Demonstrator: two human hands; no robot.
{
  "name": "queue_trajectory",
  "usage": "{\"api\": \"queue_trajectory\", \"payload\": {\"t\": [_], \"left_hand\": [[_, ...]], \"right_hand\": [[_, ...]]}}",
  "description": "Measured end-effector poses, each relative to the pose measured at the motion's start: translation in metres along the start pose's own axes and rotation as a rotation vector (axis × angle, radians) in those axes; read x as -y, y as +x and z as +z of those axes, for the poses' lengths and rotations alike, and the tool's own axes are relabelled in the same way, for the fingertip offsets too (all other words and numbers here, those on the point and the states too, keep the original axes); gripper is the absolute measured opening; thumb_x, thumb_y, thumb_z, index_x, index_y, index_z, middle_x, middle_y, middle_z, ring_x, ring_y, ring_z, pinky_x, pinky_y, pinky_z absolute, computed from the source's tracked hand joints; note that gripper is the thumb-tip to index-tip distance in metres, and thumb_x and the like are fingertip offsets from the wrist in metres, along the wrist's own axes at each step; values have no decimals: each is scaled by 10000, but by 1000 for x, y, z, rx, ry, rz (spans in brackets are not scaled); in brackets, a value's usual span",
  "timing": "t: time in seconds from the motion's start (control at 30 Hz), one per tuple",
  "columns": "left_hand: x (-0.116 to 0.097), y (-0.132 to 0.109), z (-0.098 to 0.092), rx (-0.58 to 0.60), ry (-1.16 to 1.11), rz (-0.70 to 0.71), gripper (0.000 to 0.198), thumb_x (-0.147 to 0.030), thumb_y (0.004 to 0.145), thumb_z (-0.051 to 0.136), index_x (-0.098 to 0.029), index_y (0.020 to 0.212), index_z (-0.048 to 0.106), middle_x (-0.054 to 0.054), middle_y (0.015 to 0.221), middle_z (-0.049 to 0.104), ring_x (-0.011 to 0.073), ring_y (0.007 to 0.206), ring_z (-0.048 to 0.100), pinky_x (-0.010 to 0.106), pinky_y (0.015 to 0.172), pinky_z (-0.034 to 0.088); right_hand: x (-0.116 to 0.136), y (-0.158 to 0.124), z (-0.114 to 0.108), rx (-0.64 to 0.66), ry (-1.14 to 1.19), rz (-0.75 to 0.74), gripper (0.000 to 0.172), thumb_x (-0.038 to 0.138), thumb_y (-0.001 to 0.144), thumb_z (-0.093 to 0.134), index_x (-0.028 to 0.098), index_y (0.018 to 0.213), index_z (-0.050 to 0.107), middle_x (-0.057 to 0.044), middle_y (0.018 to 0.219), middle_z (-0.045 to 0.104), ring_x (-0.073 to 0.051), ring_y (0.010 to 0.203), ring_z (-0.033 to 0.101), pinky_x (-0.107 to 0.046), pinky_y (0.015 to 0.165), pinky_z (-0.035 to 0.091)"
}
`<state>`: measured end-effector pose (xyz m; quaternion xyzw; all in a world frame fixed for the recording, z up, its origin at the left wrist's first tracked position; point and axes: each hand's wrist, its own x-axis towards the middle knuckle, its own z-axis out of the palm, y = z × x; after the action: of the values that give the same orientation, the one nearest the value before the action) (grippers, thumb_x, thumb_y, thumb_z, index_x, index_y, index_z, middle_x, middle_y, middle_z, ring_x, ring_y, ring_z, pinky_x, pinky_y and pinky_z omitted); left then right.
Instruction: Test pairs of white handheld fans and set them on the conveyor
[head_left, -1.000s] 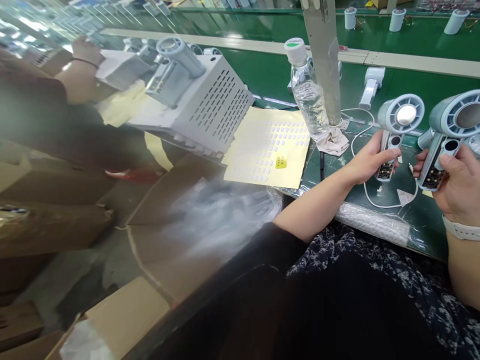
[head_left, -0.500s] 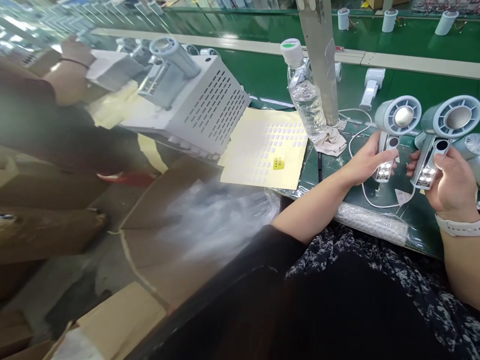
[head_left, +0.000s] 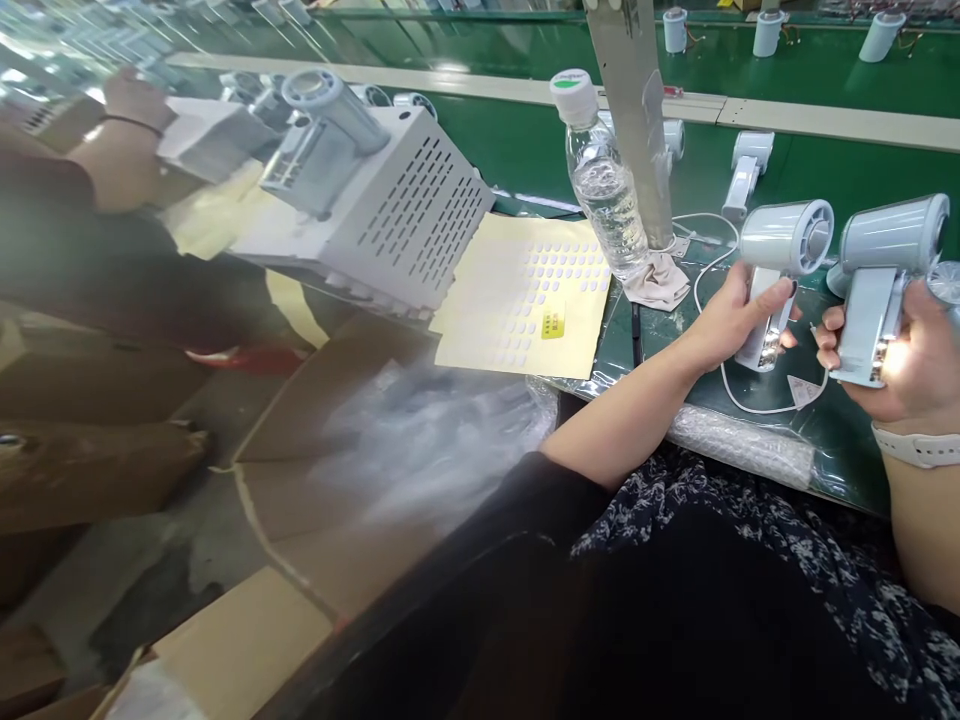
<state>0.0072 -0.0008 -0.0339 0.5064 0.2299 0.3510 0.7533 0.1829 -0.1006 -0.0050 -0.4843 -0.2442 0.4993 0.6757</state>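
My left hand [head_left: 729, 318] is wrapped round the handle of a pale blue handheld fan [head_left: 780, 238], shaped like a small hair dryer. A second fan of the same kind [head_left: 889, 238] is in my right hand [head_left: 926, 365], its handle gripped low down. Both are held upright above the bench, side by side and apart, with their barrels pointing right. Small lights shine on the handles' right-hand edges. Below them a white cable [head_left: 754, 410] with a small tag [head_left: 804, 392] loops over the bench. Part of another rounded piece [head_left: 946, 283] shows behind my right hand.
A water bottle [head_left: 606, 190] stands by a metal post [head_left: 637, 120] and a crumpled cloth [head_left: 660, 283]. Left of them lie a yellow sticker sheet [head_left: 487, 290] and a slotted white box [head_left: 427, 210] bearing another fan [head_left: 330, 125]. A co-worker's hand [head_left: 135, 110] is far left.
Both fans have been turned about their handles, so their round ends, which faced me, now point right and the barrels show from the side. My hands keep their grip.
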Motion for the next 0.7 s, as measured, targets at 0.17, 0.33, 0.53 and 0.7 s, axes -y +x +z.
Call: {"api": "queue_trajectory", "payload": {"t": [0.17,0.33,0.53,0.7], "left_hand": [[1,-2,-1,139,-113,-59,771,-813,889,768,-302,1347,416,46,1148,844,259,779,845,459,744,687],[-12,-14,3,155,-50,-11,805,-872,911,760,-317,1372,403,60,1227,848,292,932,880,436,777,674],[-12,-16,0,151,-17,43,823,-844,904,839,-335,1424,456,43,1228,814,300,1086,866,433,865,662],[-1,-6,-2,149,-114,61,958,-666,738,1045,-293,1439,510,77,1383,736,284,1182,807,501,1066,665]], "right_hand": [[-2,-6,4,0,23,-89,613,810,922,896,218,1083,884,-95,1022,873,-322,966,849,-499,759,756],[1,-19,11,27,12,-157,412,685,956,931,279,1000,876,-80,1117,905,-367,1152,870,-622,982,780],[10,-21,17,-72,20,-179,183,464,968,852,286,949,888,-48,1064,893,-329,1131,838,-649,1113,739],[10,-13,18,-134,68,-34,238,408,869,695,272,943,875,-61,1060,866,-285,859,731,-593,897,756]]}}
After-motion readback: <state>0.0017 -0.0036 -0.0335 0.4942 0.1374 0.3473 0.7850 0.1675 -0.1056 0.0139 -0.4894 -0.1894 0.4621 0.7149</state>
